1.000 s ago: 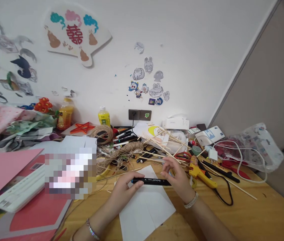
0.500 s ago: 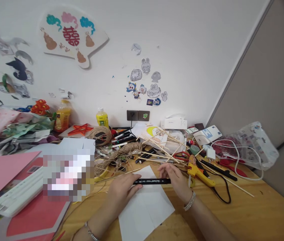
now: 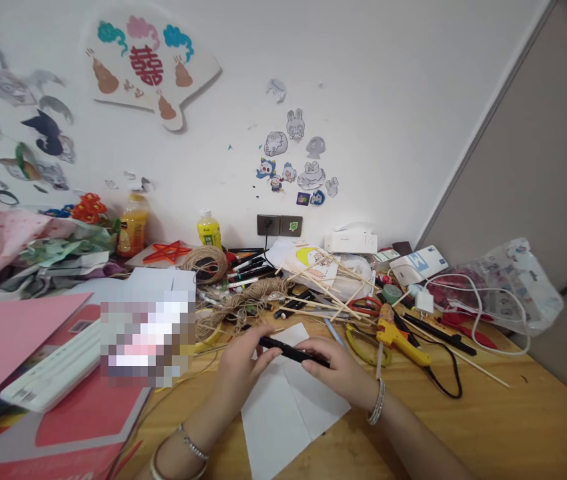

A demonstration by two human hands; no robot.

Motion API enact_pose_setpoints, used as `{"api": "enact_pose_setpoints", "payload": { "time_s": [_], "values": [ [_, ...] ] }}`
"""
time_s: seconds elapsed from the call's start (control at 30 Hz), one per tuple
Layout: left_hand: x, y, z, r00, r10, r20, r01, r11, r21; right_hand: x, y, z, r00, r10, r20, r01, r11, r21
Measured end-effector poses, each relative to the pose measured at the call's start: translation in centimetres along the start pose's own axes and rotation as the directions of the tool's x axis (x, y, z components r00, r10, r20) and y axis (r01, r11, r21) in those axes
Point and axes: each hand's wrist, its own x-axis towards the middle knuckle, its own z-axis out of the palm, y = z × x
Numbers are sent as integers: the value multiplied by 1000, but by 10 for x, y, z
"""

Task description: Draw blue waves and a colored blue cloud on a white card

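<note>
A black marker pen (image 3: 288, 349) is held between both hands, tilted with its right end lower, above a creased sheet of white paper (image 3: 283, 420). My left hand (image 3: 242, 357) grips the marker's left end between thumb and fingers. My right hand (image 3: 336, 363) is closed round its right part, thumb at the near side and fingers over the far side. The paper lies on the wooden table below the hands, partly covered by them.
Behind the hands lie thin wooden sticks (image 3: 313, 308), twine (image 3: 248, 300) and several markers. A yellow glue gun (image 3: 402, 341) with a black cord is at right. Left are a white long case (image 3: 53, 370) and pink paper (image 3: 18, 347). Two bottles stand by the wall.
My right hand has closed round the marker's right part, its fingers raised before. The marker has gone from level to tilted, its left end higher. The view has shifted slightly.
</note>
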Motion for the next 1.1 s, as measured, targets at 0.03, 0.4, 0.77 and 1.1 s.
{"api": "enact_pose_setpoints", "payload": {
  "time_s": [0.03, 0.4, 0.77, 1.1],
  "values": [
    [1, 0, -1, 999, 50, 5, -50, 998, 27, 0, 1, -1, 999, 18, -31, -18, 1000, 2],
    [8, 5, 3, 912, 370, 176, -407, 870, 280, 0, 1, -4, 970, 197, -143, -130, 915, 382],
    [4, 19, 2, 864, 167, 474, -83, 978, -192, 0, 3, 20, 989, 87, -120, -49, 957, 287],
    [7, 20, -1, 824, 151, 546, -42, 978, -206, 0, -4, 4, 997, -34, -71, 45, 987, 153]
  ]
}}
